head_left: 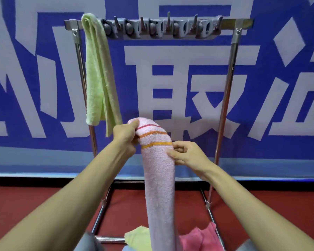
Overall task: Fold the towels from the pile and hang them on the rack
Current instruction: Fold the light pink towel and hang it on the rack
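A pale pink towel (159, 178) with red, orange and yellow stripes near its top hangs folded lengthwise in front of me. My left hand (124, 134) grips its upper left end. My right hand (186, 153) pinches its right edge just below the yellow stripe. A metal rack (230, 69) stands behind, and a light green towel (98, 75) hangs folded over the left end of its top bar. At the bottom lies the pile: a yellow-green towel (138, 237) and a darker pink towel (201, 238), partly hidden by the hanging towel.
A grey strip of hooks (161, 29) is fixed along the rack's top bar. A blue banner (279, 87) with large white characters fills the wall behind. The rack's base rails (109, 239) rest on a red floor (25, 205).
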### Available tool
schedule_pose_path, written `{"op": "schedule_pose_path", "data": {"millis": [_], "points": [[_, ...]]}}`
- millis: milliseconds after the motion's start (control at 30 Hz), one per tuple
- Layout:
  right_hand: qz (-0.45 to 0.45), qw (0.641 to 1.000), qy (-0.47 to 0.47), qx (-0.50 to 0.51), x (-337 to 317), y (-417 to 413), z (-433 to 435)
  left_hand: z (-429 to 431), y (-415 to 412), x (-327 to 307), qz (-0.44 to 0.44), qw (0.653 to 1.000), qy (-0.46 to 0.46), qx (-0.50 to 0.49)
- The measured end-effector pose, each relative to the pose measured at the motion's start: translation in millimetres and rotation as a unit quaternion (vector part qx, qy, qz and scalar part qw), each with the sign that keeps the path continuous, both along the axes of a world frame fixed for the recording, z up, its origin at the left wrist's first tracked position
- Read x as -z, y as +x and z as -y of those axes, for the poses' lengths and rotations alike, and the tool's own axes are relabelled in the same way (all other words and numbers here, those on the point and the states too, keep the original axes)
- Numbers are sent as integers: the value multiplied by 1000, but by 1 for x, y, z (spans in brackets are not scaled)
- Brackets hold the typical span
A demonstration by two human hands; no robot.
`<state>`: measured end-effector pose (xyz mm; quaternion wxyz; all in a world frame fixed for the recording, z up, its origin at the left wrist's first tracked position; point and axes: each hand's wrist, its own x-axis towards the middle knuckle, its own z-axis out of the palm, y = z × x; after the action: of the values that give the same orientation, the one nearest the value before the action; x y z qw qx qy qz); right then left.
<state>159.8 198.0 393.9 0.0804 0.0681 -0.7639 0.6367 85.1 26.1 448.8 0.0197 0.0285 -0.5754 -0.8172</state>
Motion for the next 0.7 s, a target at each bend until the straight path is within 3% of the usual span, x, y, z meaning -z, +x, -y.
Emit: {"op": "schedule_pose_path", "data": {"millis": [167,300,500,700], "points": [[-31,996,-36,73,44,-8,-2,6,-2,62,103,990,97,23],[-24,991,-80,103,72,-15,10,13,5,101,102,987,95,77],[3,989,-67,132,87,-26,14,10,11,144,124,978,9,167],[31,987,-94,128,83,-13,9,1,20,145,75,970,-129,192]]}}
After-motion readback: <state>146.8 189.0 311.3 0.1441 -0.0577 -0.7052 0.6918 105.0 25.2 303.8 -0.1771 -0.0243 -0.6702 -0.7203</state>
